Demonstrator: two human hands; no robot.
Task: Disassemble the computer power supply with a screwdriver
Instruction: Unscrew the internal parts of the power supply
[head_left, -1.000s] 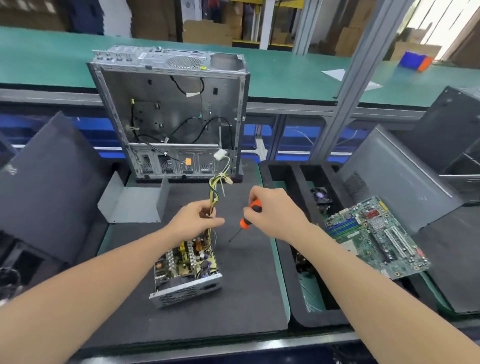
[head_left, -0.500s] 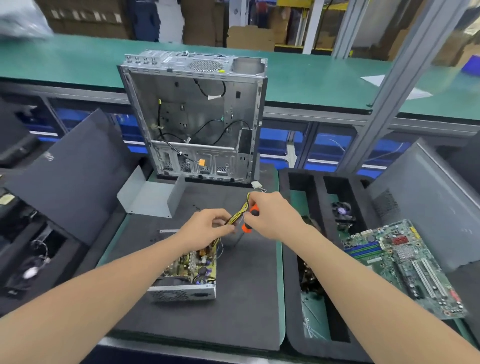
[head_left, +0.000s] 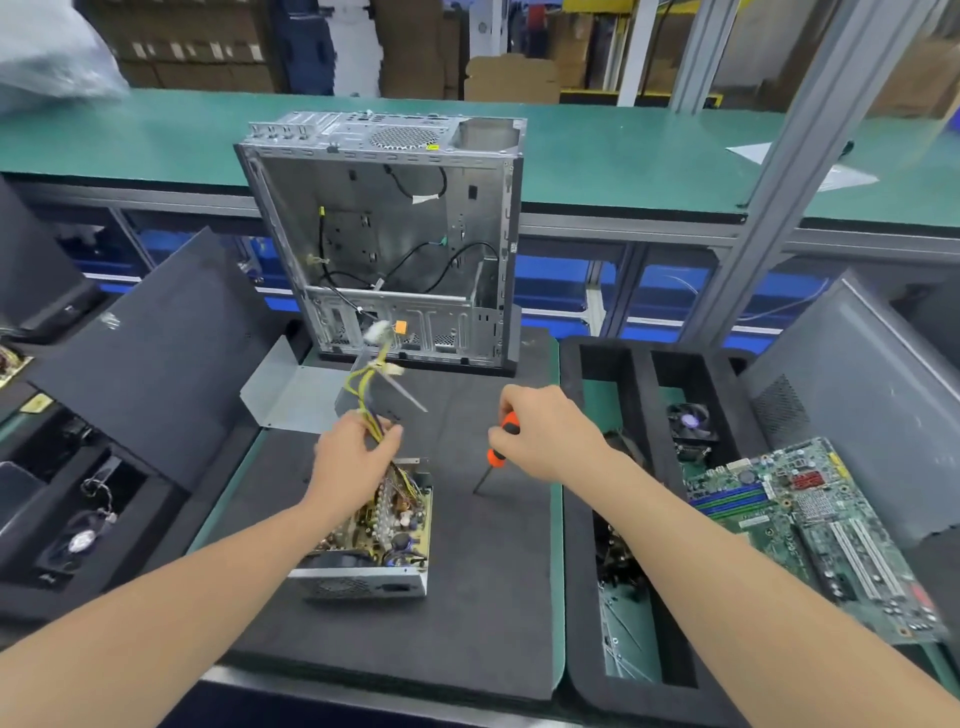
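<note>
Both hands (head_left: 353, 462) (head_left: 550, 441) clenched: wires (head_left: 370, 387), screwdriver (head_left: 494, 456).

My screwdriver (head_left: 497, 455) has an orange-and-black handle. The wires (head_left: 363, 389) I hold are yellow and black. Centre frame, the mat (head_left: 483, 571) is charcoal; lower right, the motherboard (head_left: 810, 530) is green with blue and white slots.

We face a green bench (head_left: 623, 156) spanning the back, an aluminium post (head_left: 782, 197) near its right edge. Cardboard boxes (head_left: 511, 78) stand behind.

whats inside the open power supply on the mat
A yellowish circuit board packed with small parts, and a wire bundle running up into the left hand. The forearm covers the board's left side.
</note>
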